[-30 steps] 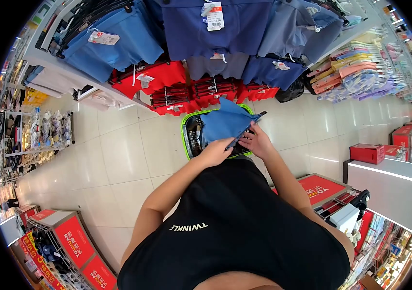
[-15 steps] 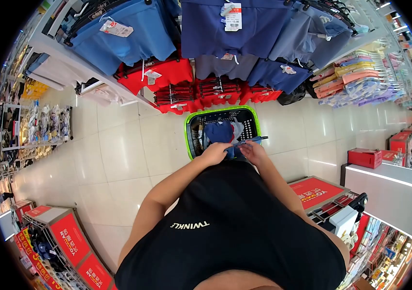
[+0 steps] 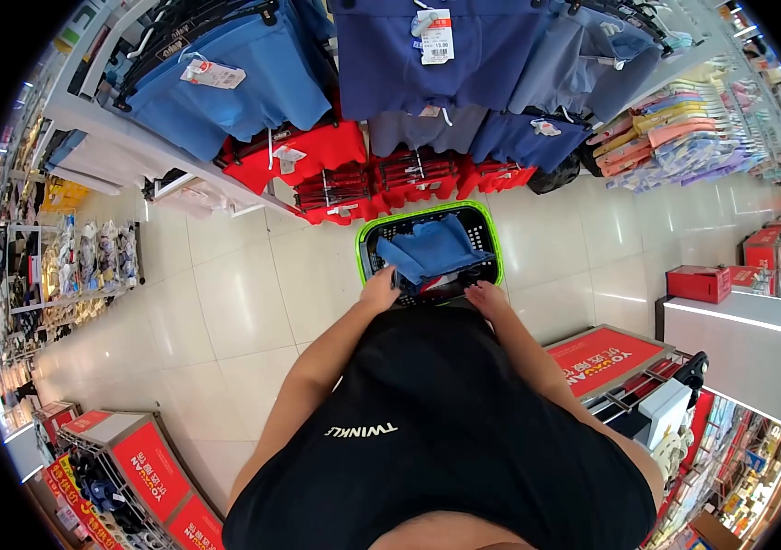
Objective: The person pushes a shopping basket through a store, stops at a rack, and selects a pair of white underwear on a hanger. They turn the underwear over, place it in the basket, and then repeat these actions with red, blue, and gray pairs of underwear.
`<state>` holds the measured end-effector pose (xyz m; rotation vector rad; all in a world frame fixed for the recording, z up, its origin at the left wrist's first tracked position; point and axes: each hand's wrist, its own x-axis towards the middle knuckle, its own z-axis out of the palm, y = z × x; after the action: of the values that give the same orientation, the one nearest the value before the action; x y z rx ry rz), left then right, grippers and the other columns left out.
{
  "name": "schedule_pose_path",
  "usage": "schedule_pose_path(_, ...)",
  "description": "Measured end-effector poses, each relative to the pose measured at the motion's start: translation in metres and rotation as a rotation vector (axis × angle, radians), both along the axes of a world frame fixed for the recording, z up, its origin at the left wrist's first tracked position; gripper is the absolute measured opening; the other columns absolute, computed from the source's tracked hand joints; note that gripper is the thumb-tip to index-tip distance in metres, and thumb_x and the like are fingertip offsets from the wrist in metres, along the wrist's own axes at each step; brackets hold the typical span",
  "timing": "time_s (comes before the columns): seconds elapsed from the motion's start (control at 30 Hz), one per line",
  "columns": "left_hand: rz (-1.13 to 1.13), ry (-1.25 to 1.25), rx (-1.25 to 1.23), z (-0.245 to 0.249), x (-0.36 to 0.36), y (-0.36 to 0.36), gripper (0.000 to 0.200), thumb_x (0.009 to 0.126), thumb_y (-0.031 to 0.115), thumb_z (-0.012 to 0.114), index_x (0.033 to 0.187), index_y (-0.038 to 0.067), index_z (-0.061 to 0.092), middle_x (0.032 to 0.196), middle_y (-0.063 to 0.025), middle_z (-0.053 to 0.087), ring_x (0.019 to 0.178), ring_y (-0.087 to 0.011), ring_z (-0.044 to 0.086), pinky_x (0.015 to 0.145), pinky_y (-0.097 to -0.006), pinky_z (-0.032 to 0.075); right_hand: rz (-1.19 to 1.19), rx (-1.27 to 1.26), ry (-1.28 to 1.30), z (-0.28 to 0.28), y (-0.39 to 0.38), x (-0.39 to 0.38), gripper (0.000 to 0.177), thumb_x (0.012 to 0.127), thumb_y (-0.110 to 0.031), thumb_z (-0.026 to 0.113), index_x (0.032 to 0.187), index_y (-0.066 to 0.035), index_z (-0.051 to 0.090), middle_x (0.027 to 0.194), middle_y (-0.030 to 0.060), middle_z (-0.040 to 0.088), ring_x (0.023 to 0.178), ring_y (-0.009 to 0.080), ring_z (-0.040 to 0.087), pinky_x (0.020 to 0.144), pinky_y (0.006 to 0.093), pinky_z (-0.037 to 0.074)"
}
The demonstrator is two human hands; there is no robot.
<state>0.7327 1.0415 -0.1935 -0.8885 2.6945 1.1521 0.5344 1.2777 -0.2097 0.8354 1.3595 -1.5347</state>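
Observation:
A black basket with a green rim [image 3: 365, 236] is in front of my body. Light blue shorts [image 3: 434, 249] lie spread across its inside, over darker items. At the basket's near left corner, my left hand [image 3: 381, 286] is closed on something dark, perhaps a hanger, near the shorts' left edge. My right hand [image 3: 485, 297] is at the near right side, fingers curled by a dark piece at the shorts' lower right; what it holds is too small to make out.
Racks of blue shorts [image 3: 445, 55] and red garments [image 3: 322, 151] stand beyond the basket. Pastel clothes [image 3: 674, 137] hang at the right. Red-topped display stands [image 3: 603, 357] flank me, with a red box [image 3: 699, 283] on a white counter.
The blue shorts, earlier bunched between my hands, now lie spread over the basket's contents. My hands have moved apart, the left one to the left and the right one slightly down.

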Motion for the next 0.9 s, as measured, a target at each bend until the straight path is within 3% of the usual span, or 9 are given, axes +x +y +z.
schedule_pose_path(0.07,0.117,-0.227,0.148,0.009,0.017,-0.011,0.055,0.074,0.02,0.063,0.125,0.004,0.052,0.115,-0.0204,0.062,0.11,-0.0369,0.057,0.095,-0.0432,0.046,0.875,-0.127,0.685,-0.082,0.054,-0.014,0.024,0.092,-0.012,0.053,0.11,0.003,0.051,0.101,0.0207,0.059,0.096,0.0348,0.062,0.085,0.0433,0.054)
schedule_pose_path(0.1,0.104,-0.256,0.113,-0.005,0.033,-0.016,0.051,0.075,0.023,0.062,0.122,0.004,0.055,0.114,-0.0202,0.062,0.11,-0.0368,0.057,0.095,-0.043,0.046,1.064,-0.154,1.087,-0.121,0.079,-0.021,0.024,0.091,-0.012,0.052,0.11,0.003,0.051,0.099,0.0204,0.059,0.095,0.035,0.062,0.085,0.0441,0.054)
schedule_pose_path(0.13,0.091,-0.282,0.076,-0.03,0.052,-0.021,0.048,0.075,0.025,0.061,0.118,0.004,0.058,0.114,-0.0201,0.062,0.109,-0.0367,0.058,0.095,-0.0428,0.046,1.06,-0.151,1.095,-0.106,0.081,-0.022,0.024,0.091,-0.012,0.052,0.11,0.003,0.051,0.099,0.0204,0.059,0.095,0.035,0.062,0.085,0.0441,0.054)
schedule_pose_path(0.2,0.05,-0.414,0.065,-0.069,0.09,-0.029,0.042,0.077,0.028,0.059,0.112,0.004,0.063,0.113,-0.0201,0.063,0.108,-0.0363,0.059,0.094,-0.0425,0.047,0.279,-0.123,0.035,-0.05,0.074,-0.025,0.024,0.089,-0.01,0.052,0.109,0.003,0.052,0.096,0.0191,0.061,0.09,0.0347,0.064,0.082,0.0448,0.055)
schedule_pose_path(0.27,-0.084,-0.574,0.019,-0.094,0.123,-0.029,0.038,0.081,0.033,0.056,0.104,0.004,0.067,0.11,-0.0184,0.064,0.106,-0.0358,0.059,0.093,-0.0421,0.047,0.248,0.108,0.059,-0.036,0.074,-0.025,0.026,0.087,-0.009,0.053,0.11,0.002,0.053,0.093,0.0181,0.062,0.084,0.0336,0.066,0.075,0.0441,0.057)
schedule_pose_path(0.5,0.127,-0.65,0.254,-0.059,0.135,0.011,0.04,0.079,0.041,0.062,0.092,0.004,0.071,0.102,-0.0206,0.067,0.101,-0.0366,0.063,0.087,-0.0415,0.05,0.575,0.282,0.237,-0.039,0.076,-0.044,0.028,0.081,-0.011,0.057,0.105,0.003,0.06,0.089,0.014,0.065,0.067,0.0228,0.065,0.049,0.0321,0.05)
schedule_pose_path(0.6,0.27,-0.544,0.285,-0.095,0.127,0.034,0.046,0.083,0.043,0.054,0.099,0.002,0.07,0.106,-0.0239,0.065,0.105,-0.0391,0.06,0.089,-0.0449,0.048,0.786,0.259,0.286,-0.035,0.07,-0.065,0.024,0.082,-0.012,0.057,0.1,0.002,0.061,0.085,0.0116,0.065,0.063,0.0204,0.063,0.047,0.0313,0.048)
schedule_pose_path(0.77,0.357,-0.611,0.275,-0.057,0.099,0.05,0.043,0.083,0.04,0.055,0.102,0.004,0.07,0.108,-0.0226,0.065,0.106,-0.0382,0.06,0.089,-0.0441,0.049,0.804,0.211,0.248,-0.049,0.061,-0.107,0.015,0.082,-0.013,0.058,0.096,-0.007,0.062,0.083,0.0076,0.064,0.068,0.0209,0.065,0.059,0.0346,0.054)
schedule_pose_path(0.9,0.391,-0.575,0.239,-0.052,0.089,0.065,0.04,0.084,0.036,0.055,0.101,0.003,0.07,0.107,-0.0239,0.065,0.105,-0.0381,0.061,0.088,-0.0436,0.048,0.716,0.187,0.334,-0.043,0.055,-0.159,0.014,0.081,-0.011,0.06,0.095,-0.009,0.061,0.08,0.0063,0.064,0.067,0.0206,0.065,0.057,0.034,0.053)
